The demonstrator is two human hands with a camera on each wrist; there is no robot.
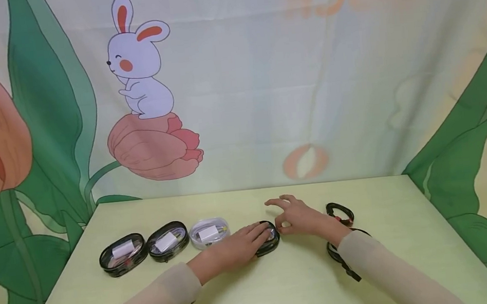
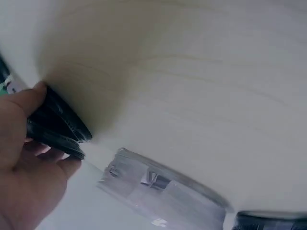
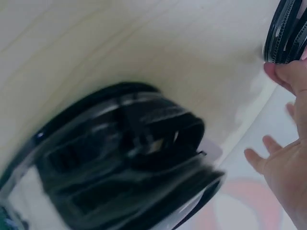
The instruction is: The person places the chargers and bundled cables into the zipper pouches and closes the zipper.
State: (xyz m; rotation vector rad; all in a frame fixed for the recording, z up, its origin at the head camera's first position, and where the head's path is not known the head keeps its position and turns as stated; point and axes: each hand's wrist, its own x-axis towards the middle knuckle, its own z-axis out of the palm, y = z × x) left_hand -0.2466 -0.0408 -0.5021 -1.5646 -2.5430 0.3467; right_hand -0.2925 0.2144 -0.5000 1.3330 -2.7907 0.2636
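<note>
An oval zip case [image 1: 272, 241] with black edging and a clear top sits mid-table. My left hand [image 1: 241, 245] grips it from the left, fingers laid over the top; in the left wrist view the thumb and fingers span its black sides [image 2: 64, 117]. At its right end, my right hand [image 1: 298, 217] pinches the edge by the zip between thumb and index finger, the other fingers spread away. The right wrist view shows those fingertips [image 3: 280, 72] right at the toothed zip [image 3: 284, 38]. The zip's pull is hidden.
Left of the hands stand a white-edged clear case [image 1: 195, 236] and two black-edged cases [image 1: 183, 241] [image 1: 124, 270], each with a white charger plug inside. Beyond the right wrist lies a small black case [image 1: 330, 208]; a larger black one [image 1: 333, 255] is partly under the right sleeve.
</note>
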